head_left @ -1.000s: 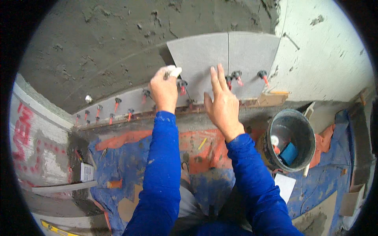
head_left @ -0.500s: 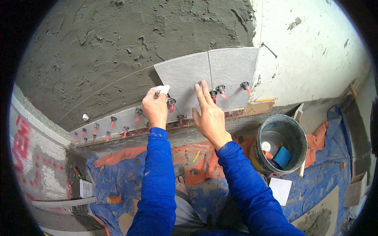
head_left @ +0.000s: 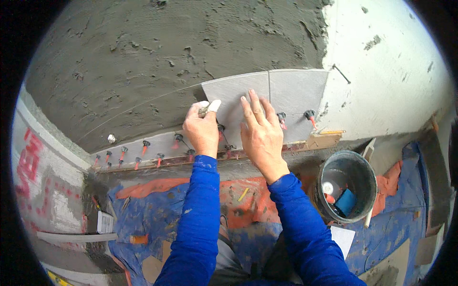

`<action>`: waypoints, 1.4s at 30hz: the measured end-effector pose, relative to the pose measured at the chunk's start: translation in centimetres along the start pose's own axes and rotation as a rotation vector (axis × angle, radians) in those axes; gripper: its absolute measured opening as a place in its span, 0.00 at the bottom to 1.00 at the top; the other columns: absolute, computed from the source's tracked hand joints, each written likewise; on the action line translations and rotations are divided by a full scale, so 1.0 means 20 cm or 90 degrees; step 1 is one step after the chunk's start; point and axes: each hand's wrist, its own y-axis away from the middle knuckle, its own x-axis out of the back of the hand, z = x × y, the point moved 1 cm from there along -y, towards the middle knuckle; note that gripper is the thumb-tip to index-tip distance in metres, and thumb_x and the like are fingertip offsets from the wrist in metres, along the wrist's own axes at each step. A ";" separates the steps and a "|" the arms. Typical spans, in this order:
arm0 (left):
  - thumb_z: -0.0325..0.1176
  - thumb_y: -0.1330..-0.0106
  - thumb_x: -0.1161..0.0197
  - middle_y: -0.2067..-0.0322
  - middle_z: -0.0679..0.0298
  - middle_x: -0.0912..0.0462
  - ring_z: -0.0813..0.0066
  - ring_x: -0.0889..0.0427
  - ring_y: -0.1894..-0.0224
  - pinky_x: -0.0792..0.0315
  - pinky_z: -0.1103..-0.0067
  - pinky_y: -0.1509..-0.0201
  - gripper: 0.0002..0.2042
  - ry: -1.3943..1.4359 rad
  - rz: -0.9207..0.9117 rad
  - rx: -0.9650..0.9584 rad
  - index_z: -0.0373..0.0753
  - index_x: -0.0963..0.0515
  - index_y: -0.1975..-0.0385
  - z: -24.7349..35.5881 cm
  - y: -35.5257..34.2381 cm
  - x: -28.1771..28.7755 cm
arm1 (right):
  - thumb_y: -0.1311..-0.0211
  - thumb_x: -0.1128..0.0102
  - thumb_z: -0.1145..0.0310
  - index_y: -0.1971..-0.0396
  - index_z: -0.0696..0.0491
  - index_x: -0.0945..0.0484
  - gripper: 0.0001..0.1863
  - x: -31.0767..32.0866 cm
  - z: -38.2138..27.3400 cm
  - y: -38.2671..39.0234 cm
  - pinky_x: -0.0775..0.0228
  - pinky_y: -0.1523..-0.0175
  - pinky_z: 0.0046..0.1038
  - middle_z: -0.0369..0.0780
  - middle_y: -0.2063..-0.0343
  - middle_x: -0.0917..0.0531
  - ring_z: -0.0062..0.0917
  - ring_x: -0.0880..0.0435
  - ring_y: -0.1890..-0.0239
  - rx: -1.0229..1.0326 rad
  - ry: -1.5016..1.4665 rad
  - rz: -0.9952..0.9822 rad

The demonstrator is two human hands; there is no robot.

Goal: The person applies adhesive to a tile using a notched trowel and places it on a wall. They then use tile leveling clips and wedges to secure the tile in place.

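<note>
A light grey tile (head_left: 234, 93) sits against the mortar wall, with another grey tile (head_left: 298, 90) to its right. My right hand (head_left: 265, 133) lies over the first tile, fingers stretched out and fingertips on its face. My left hand (head_left: 202, 133) is closed at this tile's left edge, its thumb tip wrapped in white. Something small shows between its fingers, too hidden to name. Black-and-red levelling clips (head_left: 311, 117) stick out along the tile joints; some are behind my hands.
Wet grey mortar (head_left: 143, 52) covers the wall at upper left, crossed by a thin line. A dark bucket (head_left: 369, 190) with a blue sponge (head_left: 345, 202) stands at right on a blue tarp (head_left: 377, 248). A nail (head_left: 341, 74) juts from the white wall.
The view has shifted, so the wall sits lower and further right. On the tile, my right hand has moved up and left; my left hand has risen slightly along the edge.
</note>
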 end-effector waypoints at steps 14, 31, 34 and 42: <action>0.35 0.42 0.19 0.75 0.57 0.11 0.71 0.15 0.75 0.22 0.71 0.67 0.13 -0.017 -0.044 -0.015 0.33 0.14 0.66 0.03 -0.04 0.03 | 0.38 0.38 0.72 0.32 0.51 0.23 0.31 -0.15 0.08 -0.12 0.46 0.19 0.51 0.38 0.26 0.28 0.41 0.36 0.22 0.144 0.044 0.059; 0.34 0.41 0.20 0.81 0.65 0.16 0.81 0.20 0.80 0.27 0.76 0.73 0.12 0.061 -0.101 0.054 0.34 0.16 0.73 0.04 -0.09 0.02 | 0.38 0.43 0.73 0.34 0.52 0.21 0.30 -0.14 0.05 -0.13 0.45 0.20 0.50 0.38 0.27 0.26 0.42 0.33 0.23 0.133 0.064 0.057; 0.29 0.39 0.22 0.76 0.65 0.15 0.83 0.19 0.75 0.21 0.79 0.73 0.09 0.055 -0.125 0.070 0.33 0.16 0.70 0.05 -0.09 0.03 | 0.38 0.43 0.73 0.34 0.51 0.21 0.30 -0.14 0.04 -0.13 0.44 0.20 0.50 0.38 0.28 0.26 0.42 0.33 0.23 0.131 0.075 0.056; 0.35 0.41 0.20 0.82 0.62 0.16 0.77 0.20 0.80 0.26 0.73 0.72 0.13 0.025 -0.084 -0.001 0.33 0.17 0.72 0.03 -0.09 0.02 | 0.38 0.42 0.70 0.33 0.53 0.23 0.30 -0.15 0.06 -0.13 0.45 0.20 0.52 0.39 0.26 0.28 0.41 0.35 0.22 0.142 0.066 0.058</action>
